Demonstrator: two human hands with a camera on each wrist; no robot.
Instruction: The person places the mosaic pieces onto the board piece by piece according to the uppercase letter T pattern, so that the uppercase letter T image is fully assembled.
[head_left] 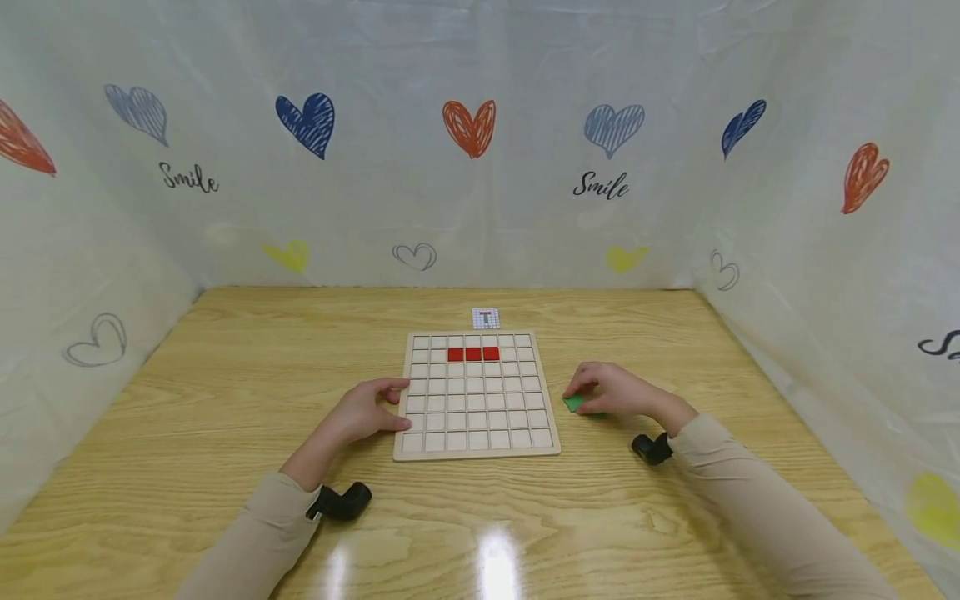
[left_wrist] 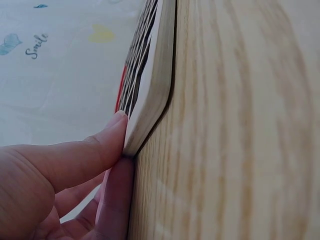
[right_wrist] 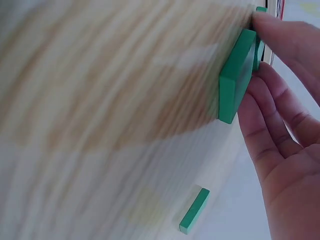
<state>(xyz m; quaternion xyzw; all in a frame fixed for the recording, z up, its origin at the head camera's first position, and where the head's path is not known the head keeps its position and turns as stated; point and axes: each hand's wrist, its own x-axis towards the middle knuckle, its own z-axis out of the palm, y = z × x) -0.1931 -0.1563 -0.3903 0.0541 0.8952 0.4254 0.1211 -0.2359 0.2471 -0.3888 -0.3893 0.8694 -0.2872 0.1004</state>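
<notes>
A square wooden grid board (head_left: pixel 477 439) lies flat on the table, with three red tiles (head_left: pixel 473 354) side by side in its second row from the far edge. My left hand (head_left: pixel 367 410) holds the board at its left edge; in the left wrist view the thumb (left_wrist: pixel 107 137) touches the rim. To the right of the board, my right hand (head_left: pixel 618 390) pinches a green tile (head_left: pixel 573 403) between thumb and fingers, low over the table. The right wrist view shows that tile (right_wrist: pixel 260 45) partly hidden, with another green tile (right_wrist: pixel 236 77) close by the fingers.
Another green tile (right_wrist: pixel 195 211) lies farther off on the table in the right wrist view. A small printed pattern card (head_left: pixel 485 318) sits just beyond the board's far edge. White cloth walls (head_left: pixel 465 217) with hearts close off the back and sides of the table (head_left: pixel 262 367).
</notes>
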